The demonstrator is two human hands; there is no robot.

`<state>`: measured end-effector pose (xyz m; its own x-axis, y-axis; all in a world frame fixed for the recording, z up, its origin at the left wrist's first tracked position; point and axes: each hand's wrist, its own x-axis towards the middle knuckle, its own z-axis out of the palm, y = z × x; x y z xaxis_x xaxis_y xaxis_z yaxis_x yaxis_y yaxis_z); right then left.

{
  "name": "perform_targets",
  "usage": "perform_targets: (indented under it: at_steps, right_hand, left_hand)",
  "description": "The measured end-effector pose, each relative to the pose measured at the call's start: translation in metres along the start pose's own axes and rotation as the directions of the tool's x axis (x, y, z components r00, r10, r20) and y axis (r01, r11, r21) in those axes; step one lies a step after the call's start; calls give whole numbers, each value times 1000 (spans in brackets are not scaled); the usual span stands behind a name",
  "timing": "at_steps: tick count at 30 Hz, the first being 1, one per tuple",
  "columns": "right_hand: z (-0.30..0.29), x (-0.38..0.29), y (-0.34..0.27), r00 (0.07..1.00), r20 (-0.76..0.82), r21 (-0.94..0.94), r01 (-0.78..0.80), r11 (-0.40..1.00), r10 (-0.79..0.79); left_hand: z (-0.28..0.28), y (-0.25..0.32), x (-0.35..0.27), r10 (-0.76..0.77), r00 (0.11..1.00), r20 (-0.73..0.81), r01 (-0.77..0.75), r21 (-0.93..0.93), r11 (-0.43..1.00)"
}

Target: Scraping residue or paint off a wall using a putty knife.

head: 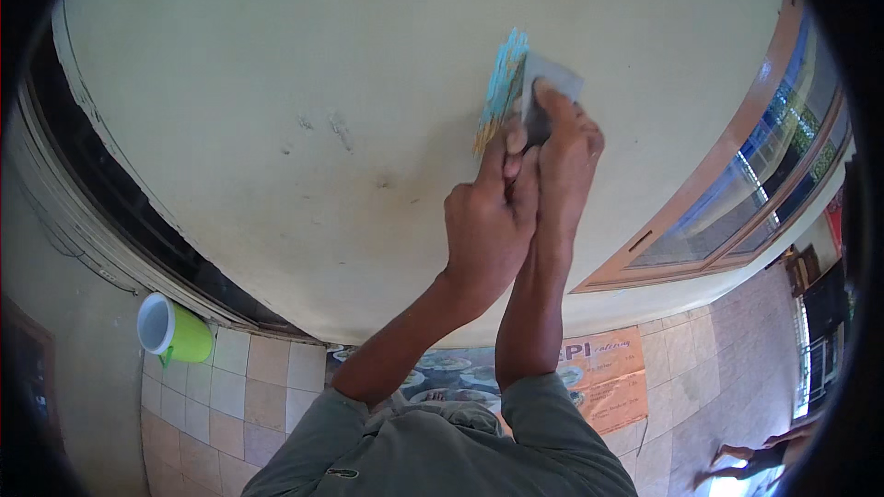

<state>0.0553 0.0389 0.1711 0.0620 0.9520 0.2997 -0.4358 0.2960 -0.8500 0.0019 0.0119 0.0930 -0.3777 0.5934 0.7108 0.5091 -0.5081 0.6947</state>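
Both my hands are raised together against a cream painted wall [387, 83]. My right hand [570, 141] grips a flat grey scraper or sheet [552, 72], with a finger laid along its face. My left hand [490, 210] is pressed against the right one, its fingers curled at the lower left edge of that grey piece; part of their grip is hidden. Directly left of the grey piece is a streaky patch of exposed blue and ochre [504, 86] on the wall. Some scuffs [338, 131] mark the wall farther left.
A brown-framed window [690, 248] lies to the right, and a dark opening [166, 235] to the left. A green bucket [190, 337] stands on the tiled floor [266, 386] at lower left. A printed banner [611, 383] lies below me. Part of a person [760, 459] shows at lower right.
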Motion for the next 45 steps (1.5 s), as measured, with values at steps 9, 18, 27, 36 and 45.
perform_targets:
  at_steps: [9,18,27,36,45]
  right_hand:
    - [-8,-10,13,1000,-7,-4,-4,1000,4]
    - [-5,-2,8,1000,28,4,12,1000,-12]
    - [5,11,-6,997,28,20,77,997,-78]
    - [3,8,-9,996,73,35,54,998,-56]
    - [-14,-10,28,999,-35,-23,-4,1000,4]
  left_hand:
    - [0,-1,-16,-16,999,-43,16,-14,1000]
    - [4,-2,-7,-12,999,-49,10,-31,999]
    - [3,8,16,-16,1000,-1,15,-93,996]
    - [12,-1,11,25,997,-67,-37,-181,983]
    - [3,-10,-26,-61,998,-27,61,-15,998]
